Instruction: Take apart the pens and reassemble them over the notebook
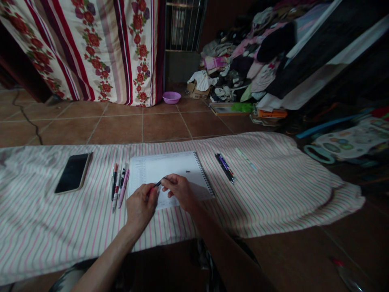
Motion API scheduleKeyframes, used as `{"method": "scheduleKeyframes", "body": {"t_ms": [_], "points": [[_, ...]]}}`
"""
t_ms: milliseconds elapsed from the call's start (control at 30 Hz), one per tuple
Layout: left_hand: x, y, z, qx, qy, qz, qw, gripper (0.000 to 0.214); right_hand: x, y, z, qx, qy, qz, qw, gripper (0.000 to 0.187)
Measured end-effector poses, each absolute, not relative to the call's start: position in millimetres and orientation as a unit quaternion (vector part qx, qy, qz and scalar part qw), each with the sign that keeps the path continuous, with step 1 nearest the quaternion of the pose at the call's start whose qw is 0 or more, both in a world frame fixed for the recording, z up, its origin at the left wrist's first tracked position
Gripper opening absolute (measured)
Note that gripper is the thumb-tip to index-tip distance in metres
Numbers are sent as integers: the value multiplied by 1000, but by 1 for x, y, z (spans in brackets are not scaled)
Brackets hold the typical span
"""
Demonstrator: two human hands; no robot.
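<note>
Over a spiral notebook (pixel 170 162) with a white page, both of my hands are closed on one dark pen (pixel 158 183). My left hand (pixel 141 204) grips its lower left part, where a bit of red shows by the fingers. The fingertips of my right hand (pixel 179 188) pinch the other end, hiding the tip. A small dark piece (pixel 187 171), perhaps a pen part, lies on the page beyond my right hand. Left of the notebook lie several pens, among them a pink pen (pixel 123 189). To its right are dark pens (pixel 225 168) and a pale green and blue pen (pixel 246 159).
A phone (pixel 73 173) lies at the left on the striped cloth (pixel 279 194). Beyond it are floor tiles, a floral curtain (pixel 106 48) and a purple basin (pixel 172 97). Piled clothes (pixel 237 61) stand at the back right. A bottle (pixel 346 275) is at the lower right.
</note>
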State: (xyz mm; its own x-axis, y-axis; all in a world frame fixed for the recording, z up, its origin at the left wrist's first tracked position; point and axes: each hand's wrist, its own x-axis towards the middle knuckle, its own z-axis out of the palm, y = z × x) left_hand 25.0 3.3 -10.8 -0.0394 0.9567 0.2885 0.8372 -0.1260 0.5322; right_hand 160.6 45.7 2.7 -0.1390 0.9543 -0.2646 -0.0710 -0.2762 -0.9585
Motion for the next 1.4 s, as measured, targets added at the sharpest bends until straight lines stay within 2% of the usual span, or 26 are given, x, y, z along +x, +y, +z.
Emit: {"method": "scheduleKeyframes", "body": {"t_ms": [600, 1033, 1400], "points": [[25, 2, -8, 700, 639, 303, 100, 27, 159, 45, 2, -487, -426, 626, 435, 20], [23, 5, -9, 655, 653, 333, 183, 28, 162, 44, 0, -434, -391, 691, 425, 30], [24, 4, -7, 652, 653, 348, 164, 28, 160, 45, 1, -444, -393, 681, 431, 25]]}}
